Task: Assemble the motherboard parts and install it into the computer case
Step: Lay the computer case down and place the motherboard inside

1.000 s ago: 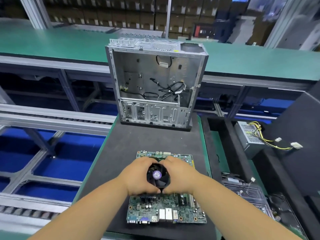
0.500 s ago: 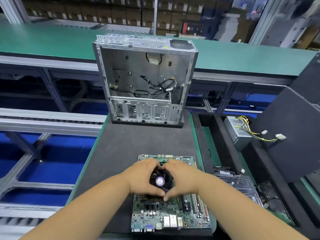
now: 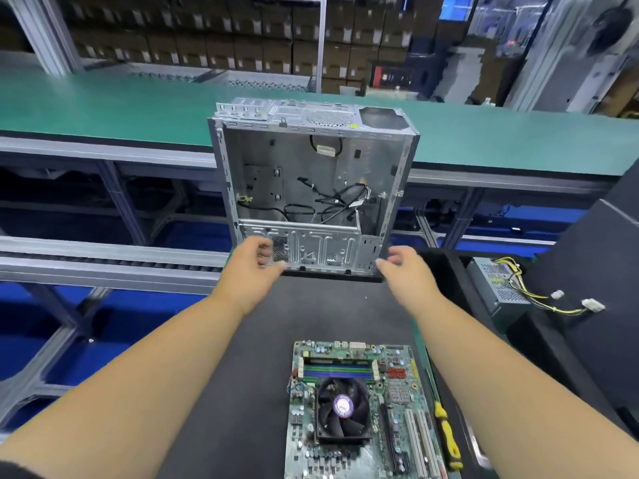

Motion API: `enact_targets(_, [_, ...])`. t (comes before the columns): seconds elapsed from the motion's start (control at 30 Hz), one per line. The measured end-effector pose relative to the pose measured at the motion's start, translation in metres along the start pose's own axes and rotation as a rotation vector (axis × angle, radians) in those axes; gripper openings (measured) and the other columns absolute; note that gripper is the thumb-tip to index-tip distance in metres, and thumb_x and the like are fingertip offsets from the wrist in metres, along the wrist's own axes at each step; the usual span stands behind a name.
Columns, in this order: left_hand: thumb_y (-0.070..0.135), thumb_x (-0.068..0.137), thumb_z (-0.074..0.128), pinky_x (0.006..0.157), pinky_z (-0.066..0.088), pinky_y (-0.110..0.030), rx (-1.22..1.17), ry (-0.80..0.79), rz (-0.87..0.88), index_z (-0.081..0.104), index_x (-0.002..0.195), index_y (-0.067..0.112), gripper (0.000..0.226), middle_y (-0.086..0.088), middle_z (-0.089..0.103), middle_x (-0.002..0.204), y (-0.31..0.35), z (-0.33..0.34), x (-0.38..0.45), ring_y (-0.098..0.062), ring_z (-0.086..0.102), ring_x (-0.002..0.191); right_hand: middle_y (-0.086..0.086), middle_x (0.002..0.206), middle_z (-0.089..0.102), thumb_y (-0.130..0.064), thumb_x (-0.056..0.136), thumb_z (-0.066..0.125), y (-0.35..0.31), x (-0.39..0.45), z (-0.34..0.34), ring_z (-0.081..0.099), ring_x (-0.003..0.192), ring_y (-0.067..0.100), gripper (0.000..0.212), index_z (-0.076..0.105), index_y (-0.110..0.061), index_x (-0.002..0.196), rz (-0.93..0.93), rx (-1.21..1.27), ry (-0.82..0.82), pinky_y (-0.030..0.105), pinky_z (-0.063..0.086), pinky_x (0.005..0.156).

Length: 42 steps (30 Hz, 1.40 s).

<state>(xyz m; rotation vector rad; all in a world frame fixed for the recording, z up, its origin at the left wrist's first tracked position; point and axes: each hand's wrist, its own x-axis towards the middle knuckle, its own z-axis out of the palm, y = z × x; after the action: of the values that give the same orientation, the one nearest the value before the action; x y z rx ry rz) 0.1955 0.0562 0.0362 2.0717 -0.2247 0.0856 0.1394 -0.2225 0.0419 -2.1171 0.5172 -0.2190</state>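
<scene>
The green motherboard (image 3: 397, 402) lies flat on the dark mat near me, with a black cooler fan (image 3: 342, 407) with a purple hub seated on it. The open grey computer case (image 3: 311, 188) stands upright at the mat's far end, loose black cables inside. My left hand (image 3: 254, 267) reaches the case's lower left corner, fingers loosely spread by the metal. My right hand (image 3: 403, 269) is at the lower right corner, fingers relaxed. Neither hand plainly grips the case.
A yellow-handled screwdriver (image 3: 446, 433) lies right of the motherboard. A grey power supply (image 3: 498, 281) with yellow cables sits in the black bin at right. A green conveyor belt (image 3: 103, 108) runs behind the case; roller rails are at left.
Both hands have left the cooler fan on the motherboard and moved forward to the bottom corners of the case. The fan stays on the board.
</scene>
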Motion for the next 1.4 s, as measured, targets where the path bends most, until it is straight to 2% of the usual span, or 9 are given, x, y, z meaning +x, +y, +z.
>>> enact_targets(0.23, [0.027,0.077,0.078,0.089,0.042,-0.031,-0.031,0.296,-0.187,0.036,0.138,0.015,0.075,-0.006,0.043,0.128,-0.017,-0.021,0.063,-0.02,0.047,0.109,0.001,0.153,0.04,-0.039,0.095,0.058,-0.028,0.068,0.017,0.048,0.129,0.027,0.069,0.029,-0.018,0.153,0.151,0.116,0.158,0.038,0.042,0.099])
enact_targets(0.33, [0.034,0.08,0.075,0.099,0.038,-0.037,-0.102,0.227,-0.302,0.016,0.15,0.024,0.092,-0.005,0.029,0.15,-0.027,-0.021,0.079,-0.025,0.041,0.128,-0.002,0.144,0.05,-0.039,0.095,0.058,-0.03,0.084,0.027,0.052,0.124,0.026,0.062,0.034,-0.026,0.15,0.168,0.257,0.144,0.043,0.045,0.103])
enact_targets(0.43, [0.039,0.084,0.069,0.102,0.035,-0.04,-0.151,0.098,-0.37,0.002,0.152,0.035,0.096,-0.003,0.024,0.157,-0.035,-0.025,0.092,-0.027,0.037,0.136,-0.006,0.128,0.06,-0.037,0.094,0.06,-0.029,0.092,0.032,0.058,0.113,0.023,0.055,0.04,-0.03,0.145,0.138,0.293,0.19,0.032,0.046,0.085])
enact_targets(0.6, [0.032,0.081,0.075,0.096,0.033,-0.037,-0.327,0.037,-0.366,0.007,0.147,0.044,0.095,-0.002,0.025,0.156,-0.047,-0.027,0.104,-0.021,0.038,0.127,-0.009,0.116,0.063,-0.029,0.095,0.064,-0.03,0.105,0.034,0.061,0.099,0.019,0.05,0.045,-0.029,0.141,0.09,0.247,0.287,0.03,0.046,0.079])
enact_targets(0.7, [0.023,0.081,0.075,0.098,0.029,-0.035,-0.443,-0.003,-0.346,0.007,0.147,0.049,0.098,0.01,0.024,0.155,-0.049,-0.029,0.108,-0.011,0.031,0.128,-0.005,0.108,0.066,-0.025,0.096,0.063,-0.034,0.109,0.031,0.061,0.079,0.014,0.038,0.053,-0.024,0.132,0.093,0.153,0.336,0.026,0.044,0.062])
enact_targets(0.83, [0.01,0.083,0.067,0.099,0.023,-0.033,-0.579,-0.071,-0.353,0.011,0.144,0.058,0.096,0.026,0.035,0.131,-0.05,-0.031,0.109,-0.001,0.036,0.113,-0.004,0.09,0.065,-0.017,0.093,0.063,-0.035,0.105,0.03,0.058,0.071,0.013,0.016,0.06,-0.021,0.108,0.051,0.03,0.405,0.026,0.039,0.056])
enact_targets(0.93, [0.006,0.081,0.065,0.103,0.019,-0.036,-0.682,-0.076,-0.338,0.015,0.145,0.056,0.095,0.027,0.038,0.123,-0.053,-0.031,0.105,-0.003,0.036,0.116,-0.012,0.08,0.059,-0.015,0.091,0.063,-0.033,0.098,0.029,0.052,0.066,0.003,0.018,0.06,-0.022,0.108,0.014,0.022,0.408,0.023,0.037,0.053])
enact_targets(1.17, [0.013,0.07,0.064,0.116,0.005,-0.052,-0.909,-0.061,-0.346,0.007,0.147,0.054,0.104,0.02,0.019,0.155,-0.046,-0.026,0.089,-0.012,0.016,0.143,-0.013,0.087,0.067,-0.015,0.089,0.064,-0.072,0.091,-0.004,0.061,0.07,0.005,0.028,0.064,-0.03,0.113,-0.161,-0.038,0.358,0.015,0.038,0.049])
enact_targets(1.4, [0.011,0.075,0.059,0.113,-0.002,-0.061,-1.167,-0.084,-0.453,-0.01,0.148,0.05,0.107,0.007,0.006,0.162,-0.041,0.0,0.06,-0.026,0.008,0.149,-0.005,0.101,0.072,-0.016,0.087,0.061,-0.148,0.079,-0.039,0.063,0.093,0.025,0.055,0.053,-0.038,0.137,-0.469,-0.28,0.367,0.03,0.046,0.075])
